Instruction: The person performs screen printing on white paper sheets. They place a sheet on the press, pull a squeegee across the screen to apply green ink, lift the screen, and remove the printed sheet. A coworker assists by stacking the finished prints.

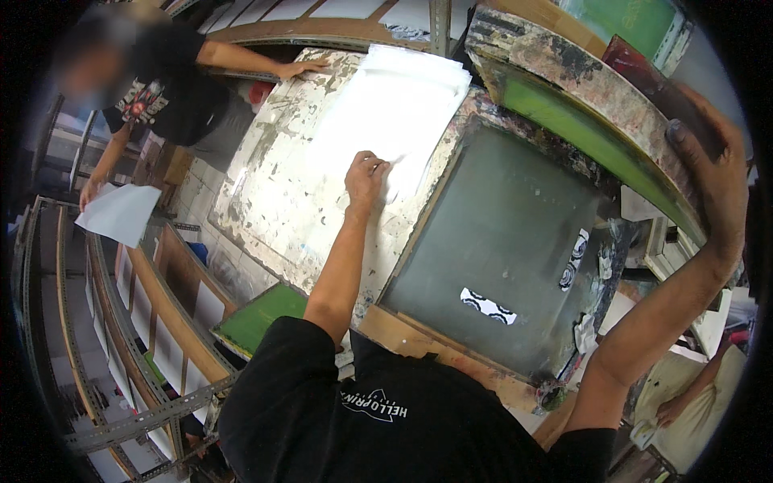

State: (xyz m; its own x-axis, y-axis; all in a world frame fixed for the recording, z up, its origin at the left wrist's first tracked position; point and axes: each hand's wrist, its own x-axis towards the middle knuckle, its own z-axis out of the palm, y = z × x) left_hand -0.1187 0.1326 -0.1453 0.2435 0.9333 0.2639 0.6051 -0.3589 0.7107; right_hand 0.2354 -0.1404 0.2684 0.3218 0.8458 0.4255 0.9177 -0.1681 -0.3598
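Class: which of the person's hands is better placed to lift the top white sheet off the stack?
Left. The left hand already pinches the sheet at its edge, while the right hand grips the raised frame.

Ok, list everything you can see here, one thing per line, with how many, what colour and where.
Stack of paper sheets: one stack, white, on the worn table at top centre.
Work table: one, white with flaking paint, centre left.
Dark printing bed: one, grey-green, centre right, with small black-and-white patterned pieces on it.
Screen frame: one, paint-stained wood with green mesh, lifted at upper right.
Second green screen: one, lower left beside the table.
Metal drying rack: one, grey, left side, holding white sheets.
Co-worker: one, black shirt, top left, holding a white sheet.
Left hand: pinching the top sheet of the stack.
Right hand: gripping the lifted frame's edge.
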